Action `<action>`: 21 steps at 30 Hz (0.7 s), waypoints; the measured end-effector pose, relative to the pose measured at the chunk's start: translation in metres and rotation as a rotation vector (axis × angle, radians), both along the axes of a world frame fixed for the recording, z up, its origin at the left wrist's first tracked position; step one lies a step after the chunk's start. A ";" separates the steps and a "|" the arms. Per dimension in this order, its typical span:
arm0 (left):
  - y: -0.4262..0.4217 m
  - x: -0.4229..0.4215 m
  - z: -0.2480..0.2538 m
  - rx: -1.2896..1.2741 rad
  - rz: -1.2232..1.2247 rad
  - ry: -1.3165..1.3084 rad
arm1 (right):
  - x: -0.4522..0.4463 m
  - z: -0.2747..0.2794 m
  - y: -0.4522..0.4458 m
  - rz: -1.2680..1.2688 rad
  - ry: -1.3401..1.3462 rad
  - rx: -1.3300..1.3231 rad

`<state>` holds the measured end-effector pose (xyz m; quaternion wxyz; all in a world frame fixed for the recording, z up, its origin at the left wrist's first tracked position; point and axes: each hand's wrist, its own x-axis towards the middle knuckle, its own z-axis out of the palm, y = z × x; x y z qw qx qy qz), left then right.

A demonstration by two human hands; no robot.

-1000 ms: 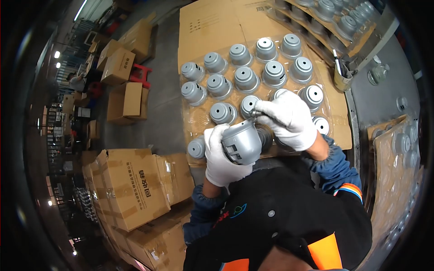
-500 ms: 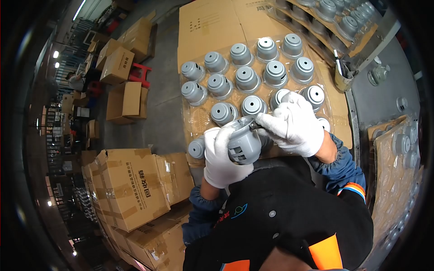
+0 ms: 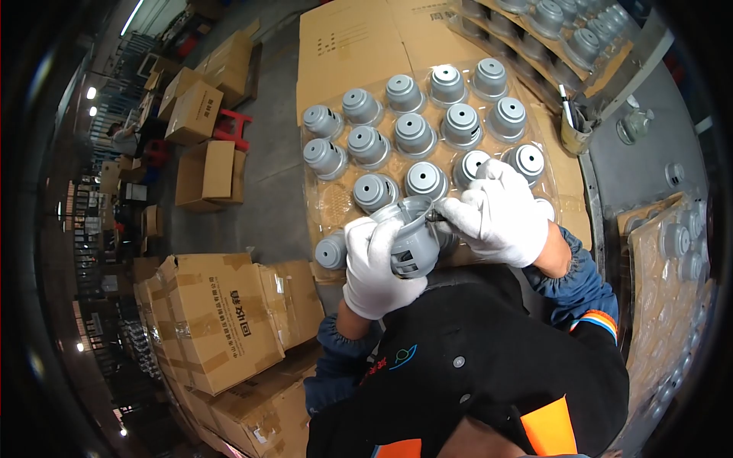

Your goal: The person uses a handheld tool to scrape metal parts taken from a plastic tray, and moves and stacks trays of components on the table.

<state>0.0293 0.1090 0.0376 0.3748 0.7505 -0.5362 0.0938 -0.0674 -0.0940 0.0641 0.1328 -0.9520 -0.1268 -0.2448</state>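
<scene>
My left hand (image 3: 376,269), in a white glove, is wrapped round a grey metal housing (image 3: 415,248) with its open rim tilted up and small rectangular windows in its side. My right hand (image 3: 500,215), also gloved, pinches a small dark tool or part (image 3: 435,216) at the housing's rim; its shape is mostly hidden by the fingers. Beyond both hands, rows of similar grey housings (image 3: 414,135) stand on a clear plastic tray (image 3: 334,200). Another housing (image 3: 331,250) stands just left of my left hand.
Flat cardboard (image 3: 351,46) lies under and behind the tray. A cup with pens (image 3: 576,131) and a glass jar (image 3: 633,125) are at the right. More housings fill a rack (image 3: 527,47) and a right-hand tray (image 3: 657,305). Cardboard boxes (image 3: 214,320) stand left; a person (image 3: 122,137) is far left.
The housing in my left hand has turned and tipped, so its open rim now shows. My right hand has shifted slightly right and down, still at the rim.
</scene>
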 end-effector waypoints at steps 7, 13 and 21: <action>0.007 0.004 -0.002 0.033 0.019 -0.148 | -0.002 0.004 0.007 0.017 0.434 0.214; 0.012 0.009 -0.007 0.054 0.047 -0.296 | 0.009 0.003 0.009 -0.083 0.875 1.255; 0.021 0.011 -0.012 0.015 0.083 0.138 | 0.023 -0.023 0.028 -0.362 0.337 0.810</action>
